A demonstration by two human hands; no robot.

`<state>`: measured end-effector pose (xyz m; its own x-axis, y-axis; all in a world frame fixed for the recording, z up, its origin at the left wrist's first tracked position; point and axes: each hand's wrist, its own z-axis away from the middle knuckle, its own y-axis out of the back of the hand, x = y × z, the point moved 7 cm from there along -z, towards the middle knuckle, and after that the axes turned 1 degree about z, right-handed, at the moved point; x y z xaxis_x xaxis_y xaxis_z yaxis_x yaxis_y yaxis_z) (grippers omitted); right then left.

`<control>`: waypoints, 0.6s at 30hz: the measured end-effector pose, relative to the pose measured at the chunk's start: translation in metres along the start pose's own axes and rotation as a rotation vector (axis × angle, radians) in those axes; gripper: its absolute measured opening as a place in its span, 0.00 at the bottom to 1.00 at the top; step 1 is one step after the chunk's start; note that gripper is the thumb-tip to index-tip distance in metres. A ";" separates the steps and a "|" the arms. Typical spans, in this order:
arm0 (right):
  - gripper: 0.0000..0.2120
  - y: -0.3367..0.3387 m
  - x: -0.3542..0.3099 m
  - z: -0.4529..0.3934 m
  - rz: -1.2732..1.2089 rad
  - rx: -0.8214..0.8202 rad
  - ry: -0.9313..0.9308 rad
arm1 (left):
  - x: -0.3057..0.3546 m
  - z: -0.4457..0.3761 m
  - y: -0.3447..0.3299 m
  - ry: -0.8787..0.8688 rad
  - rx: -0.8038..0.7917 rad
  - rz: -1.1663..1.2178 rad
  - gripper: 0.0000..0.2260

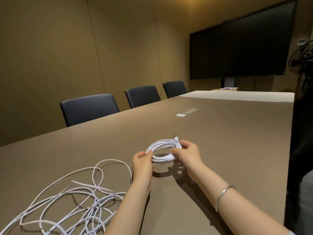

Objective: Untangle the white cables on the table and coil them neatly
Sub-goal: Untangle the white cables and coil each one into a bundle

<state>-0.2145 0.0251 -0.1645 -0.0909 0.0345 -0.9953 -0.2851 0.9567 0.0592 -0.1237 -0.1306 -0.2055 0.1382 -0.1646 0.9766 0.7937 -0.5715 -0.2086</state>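
Note:
A neat white cable coil [163, 149] is held just above the brown table [220, 141], casting a ring shadow below it. My left hand [142, 165] pinches the coil's left side. My right hand [188, 154] grips its right side, fingers curled round the strands. A plug end [176, 137] sticks up at the coil's far edge. A loose tangle of white cable [71, 200] sprawls over the table at the lower left, partly hidden under my left forearm.
Three dark chairs [89, 108] line the table's far left edge. A socket hatch [187, 112] sits in the table's middle. A large black screen [240, 44] fills the right wall, with a fan [303, 60] and a dark figure at the right edge.

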 end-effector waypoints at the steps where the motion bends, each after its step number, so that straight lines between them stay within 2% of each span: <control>1: 0.10 -0.002 -0.001 -0.011 0.014 0.000 0.010 | -0.002 -0.009 -0.002 -0.023 0.018 -0.015 0.09; 4: 0.20 -0.008 0.000 -0.036 0.137 0.033 0.058 | -0.005 -0.026 -0.008 -0.077 0.020 -0.084 0.14; 7: 0.22 -0.011 0.008 -0.052 0.236 0.023 0.076 | -0.003 -0.037 -0.013 -0.134 0.016 -0.147 0.09; 14: 0.15 -0.016 0.014 -0.059 0.423 -0.031 0.151 | -0.010 -0.043 -0.009 -0.212 0.092 -0.454 0.04; 18: 0.13 -0.019 0.018 -0.055 0.516 -0.066 0.195 | -0.003 -0.041 -0.009 -0.284 0.114 -0.558 0.08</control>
<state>-0.2631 -0.0088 -0.1792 -0.4075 0.4341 -0.8035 -0.2150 0.8095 0.5464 -0.1553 -0.1577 -0.2086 -0.1749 0.3612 0.9159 0.8476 -0.4180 0.3267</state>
